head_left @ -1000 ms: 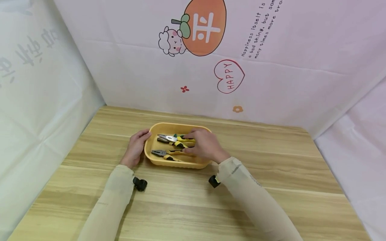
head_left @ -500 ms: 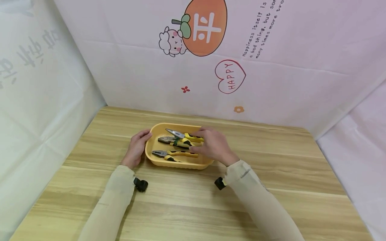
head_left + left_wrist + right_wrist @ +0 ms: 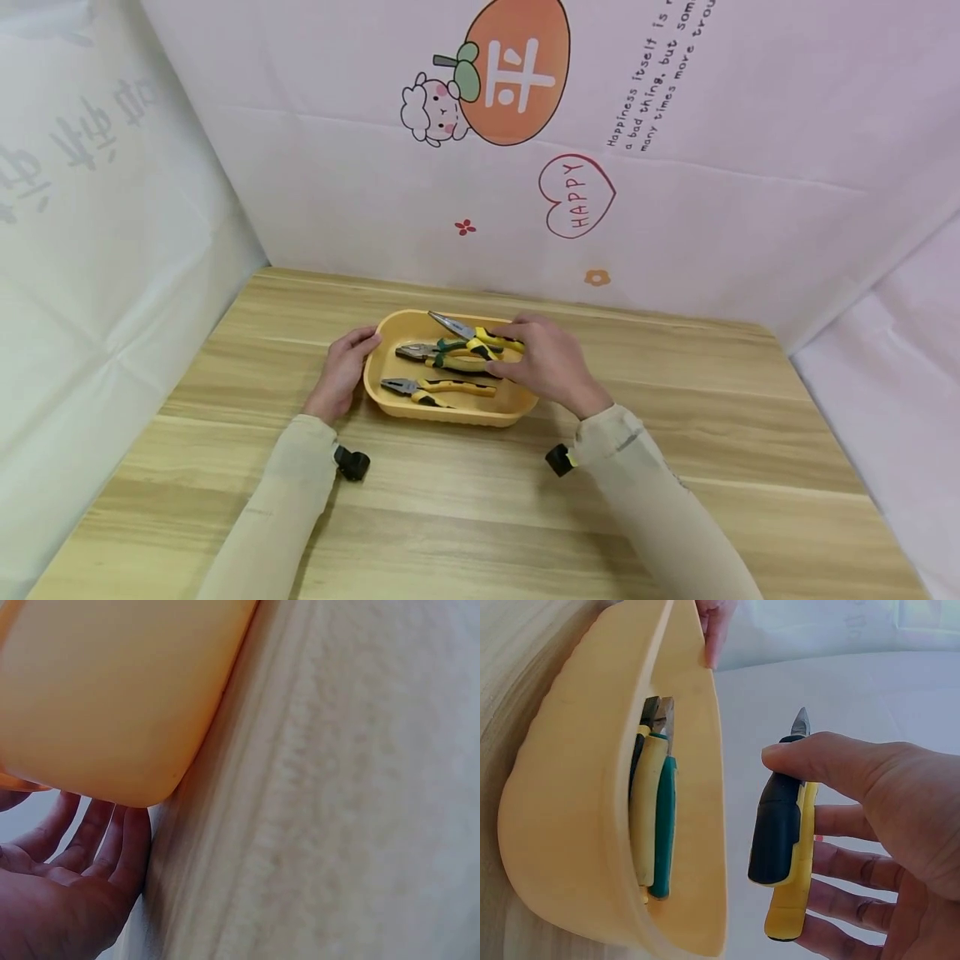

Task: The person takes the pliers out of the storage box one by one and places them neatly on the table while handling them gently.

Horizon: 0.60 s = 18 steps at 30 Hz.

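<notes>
A yellow plastic basin [image 3: 450, 417] stands on the table, its left end held by my left hand [image 3: 341, 371]. In the left wrist view, the fingers [image 3: 135, 847] lie against its outer wall, with the thumb near the rim. My right hand [image 3: 551, 362] grips long-nose pliers [image 3: 453, 327] by their yellow-and-black handles, above the basin's right part, jaws pointing far left. The right wrist view shows thumb and fingers around those handles [image 3: 776, 829]. Inside lie green-handled pliers [image 3: 461, 364] and, nearer the front, yellow-and-black combination pliers [image 3: 438, 387].
The wood-grain table [image 3: 465, 517] extends around the basin. A white printed cloth [image 3: 360, 200] rises behind its back edge, and another cloth hangs at each side. A small black wrist camera [image 3: 352, 463] sits on each sleeve.
My right hand has moved right and lifted the long-nose pliers up off the green-handled pliers, which now show more fully. My left hand stays on the basin.
</notes>
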{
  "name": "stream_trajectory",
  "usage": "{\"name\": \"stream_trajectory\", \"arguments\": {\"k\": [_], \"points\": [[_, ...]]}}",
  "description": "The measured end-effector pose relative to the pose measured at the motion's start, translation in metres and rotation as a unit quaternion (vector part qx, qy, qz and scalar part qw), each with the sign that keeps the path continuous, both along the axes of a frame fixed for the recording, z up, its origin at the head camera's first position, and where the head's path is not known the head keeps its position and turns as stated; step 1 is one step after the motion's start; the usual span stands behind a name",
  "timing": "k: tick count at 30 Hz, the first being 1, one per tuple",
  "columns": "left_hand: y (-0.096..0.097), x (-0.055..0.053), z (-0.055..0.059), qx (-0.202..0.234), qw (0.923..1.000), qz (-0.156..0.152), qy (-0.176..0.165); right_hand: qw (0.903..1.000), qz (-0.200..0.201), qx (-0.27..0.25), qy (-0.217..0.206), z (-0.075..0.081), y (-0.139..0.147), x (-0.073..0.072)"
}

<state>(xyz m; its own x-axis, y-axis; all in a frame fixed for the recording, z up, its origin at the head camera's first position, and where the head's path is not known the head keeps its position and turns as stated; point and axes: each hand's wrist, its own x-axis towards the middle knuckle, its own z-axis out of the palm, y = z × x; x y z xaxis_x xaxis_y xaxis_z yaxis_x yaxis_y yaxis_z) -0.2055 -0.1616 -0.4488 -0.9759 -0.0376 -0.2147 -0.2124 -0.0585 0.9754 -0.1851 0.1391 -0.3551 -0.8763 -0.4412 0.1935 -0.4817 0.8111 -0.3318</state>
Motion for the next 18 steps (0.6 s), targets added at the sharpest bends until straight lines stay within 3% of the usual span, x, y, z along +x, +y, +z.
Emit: {"name": "stream_trajectory", "arguments": {"k": [6,18], "points": [[0.001,0.0,0.0,0.004,1.0,-0.002,0.004,0.9999,-0.009,0.001,0.011,0.002,0.007,0.0],[0.002,0.0,-0.002,0.003,0.9999,-0.003,0.01,0.9991,-0.04,0.011,-0.008,0.009,0.028,0.002]]}}
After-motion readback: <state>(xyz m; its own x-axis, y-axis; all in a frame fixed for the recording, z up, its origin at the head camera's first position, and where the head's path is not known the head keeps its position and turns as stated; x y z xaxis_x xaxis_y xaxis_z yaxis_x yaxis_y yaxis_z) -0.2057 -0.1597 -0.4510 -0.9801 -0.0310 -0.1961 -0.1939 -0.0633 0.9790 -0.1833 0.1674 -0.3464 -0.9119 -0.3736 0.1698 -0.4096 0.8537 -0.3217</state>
